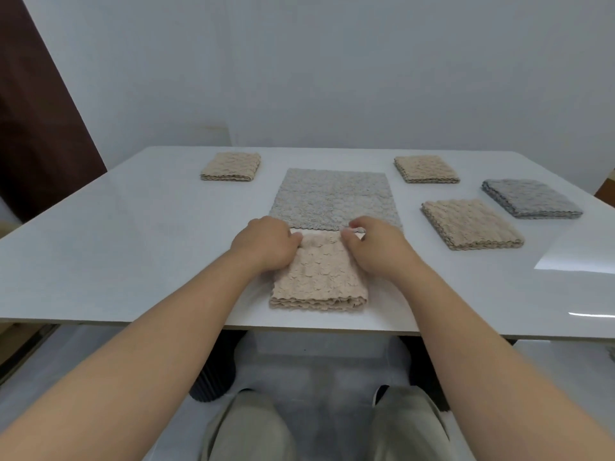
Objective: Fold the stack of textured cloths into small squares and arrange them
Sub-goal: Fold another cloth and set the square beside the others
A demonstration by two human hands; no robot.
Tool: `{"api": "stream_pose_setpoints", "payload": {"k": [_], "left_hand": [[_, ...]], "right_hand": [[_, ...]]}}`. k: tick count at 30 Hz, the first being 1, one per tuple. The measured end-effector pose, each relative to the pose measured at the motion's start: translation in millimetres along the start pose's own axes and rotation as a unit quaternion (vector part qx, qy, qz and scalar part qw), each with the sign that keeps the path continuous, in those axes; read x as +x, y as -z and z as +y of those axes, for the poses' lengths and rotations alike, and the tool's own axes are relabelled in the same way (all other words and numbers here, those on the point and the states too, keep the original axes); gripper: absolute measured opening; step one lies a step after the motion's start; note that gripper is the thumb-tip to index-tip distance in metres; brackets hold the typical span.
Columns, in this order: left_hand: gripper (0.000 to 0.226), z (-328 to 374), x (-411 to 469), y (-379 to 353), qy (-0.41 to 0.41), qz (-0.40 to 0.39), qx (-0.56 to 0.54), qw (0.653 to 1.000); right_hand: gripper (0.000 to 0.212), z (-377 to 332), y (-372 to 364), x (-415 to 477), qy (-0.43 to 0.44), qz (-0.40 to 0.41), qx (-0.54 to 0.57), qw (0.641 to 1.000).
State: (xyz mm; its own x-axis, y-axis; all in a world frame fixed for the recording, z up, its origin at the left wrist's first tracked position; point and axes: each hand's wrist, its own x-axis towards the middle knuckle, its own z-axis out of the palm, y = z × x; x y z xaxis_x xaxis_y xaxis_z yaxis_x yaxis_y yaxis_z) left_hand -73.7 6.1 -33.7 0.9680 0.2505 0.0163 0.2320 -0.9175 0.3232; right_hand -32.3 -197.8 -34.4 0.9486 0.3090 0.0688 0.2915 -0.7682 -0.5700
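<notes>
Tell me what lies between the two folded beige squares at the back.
The far end of the spread-out grey cloth, with bare table either side; the head view shows it.

Folded beige cloth lies at the front edge of the counter, centre. Left hand and right hand are curled over its far edge, and the right hand pinches the layers. Flat grey cloth lies just behind. Folded squares:
- left beige square and right beige square by the far edge
- nearer beige square and grey square toward the right edge
</notes>
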Motion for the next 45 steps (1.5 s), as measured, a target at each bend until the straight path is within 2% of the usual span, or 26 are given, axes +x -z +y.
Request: {"api": "stream_pose_setpoints", "payload": {"k": [3,5,7,8,10,11,13,16,18,22,25,27,29,32,34,36,38,42,45], "left_hand": [[0.033,1,2,-1,-0.008,-0.007,-0.004,1.0],[0.033,2,4,4,0.0,-0.029,-0.052,0.998],[0.028,3,7,11,0.022,-0.054,-0.18,0.982],[0.024,4,10,15,0.033,-0.062,-0.262,0.963],[0.023,6,16,25,0.047,-0.043,-0.373,0.926],[0.022,7,20,30,0.048,-0.019,-0.39,0.919],[0.022,9,28,34,0.037,0.004,-0.35,0.936],[0.055,7,38,28,0.032,-0.119,-0.277,0.953],[0.065,2,43,24,-0.003,-0.174,-0.234,0.957],[0.054,0,58,38,-0.055,-0.191,-0.274,0.941],[0.057,1,73,57,-0.085,-0.206,-0.277,0.935],[0.053,0,84,61,-0.084,-0.186,-0.306,0.93],[0.04,-1,94,56,-0.073,-0.125,-0.371,0.917],[0.017,-2,103,36,-0.064,0.004,-0.474,0.878],[0.018,-4,106,24,-0.084,0.101,-0.472,0.871],[0.022,-2,104,18,-0.119,0.165,-0.447,0.871],[0.024,1,97,18,-0.135,0.194,-0.449,0.861],[0.031,1,88,20,-0.148,0.194,-0.465,0.851],[0.036,4,84,21,-0.163,0.208,-0.456,0.85]], "right_hand": [[0.043,-1,3,5,0.036,-0.093,-0.008,0.995],[0.038,0,10,10,0.043,-0.123,-0.027,0.991],[0.037,3,18,18,0.044,-0.15,-0.025,0.987],[0.037,4,23,22,0.042,-0.166,-0.008,0.985],[0.036,3,31,32,0.039,-0.195,0.062,0.978],[0.035,3,35,39,0.041,-0.207,0.104,0.972],[0.035,2,41,53,0.048,-0.228,0.157,0.96],[0.034,3,44,73,0.07,-0.256,0.154,0.952],[0.028,6,43,84,0.082,-0.26,0.165,0.948],[0.027,6,46,102,0.105,-0.221,0.192,0.95],[0.025,7,48,115,0.113,-0.149,0.244,0.952],[0.022,10,44,117,0.122,-0.095,0.285,0.946],[0.023,11,35,117,0.134,-0.039,0.31,0.94],[0.028,10,25,111,0.151,0.039,0.25,0.956],[0.028,8,22,107,0.167,0.072,0.231,0.956],[0.026,5,21,102,0.173,0.099,0.219,0.955],[0.024,2,21,99,0.171,0.113,0.216,0.954],[0.025,-4,19,92,0.187,0.115,0.164,0.962],[0.021,-6,18,83,0.237,0.059,0.17,0.955]]}}
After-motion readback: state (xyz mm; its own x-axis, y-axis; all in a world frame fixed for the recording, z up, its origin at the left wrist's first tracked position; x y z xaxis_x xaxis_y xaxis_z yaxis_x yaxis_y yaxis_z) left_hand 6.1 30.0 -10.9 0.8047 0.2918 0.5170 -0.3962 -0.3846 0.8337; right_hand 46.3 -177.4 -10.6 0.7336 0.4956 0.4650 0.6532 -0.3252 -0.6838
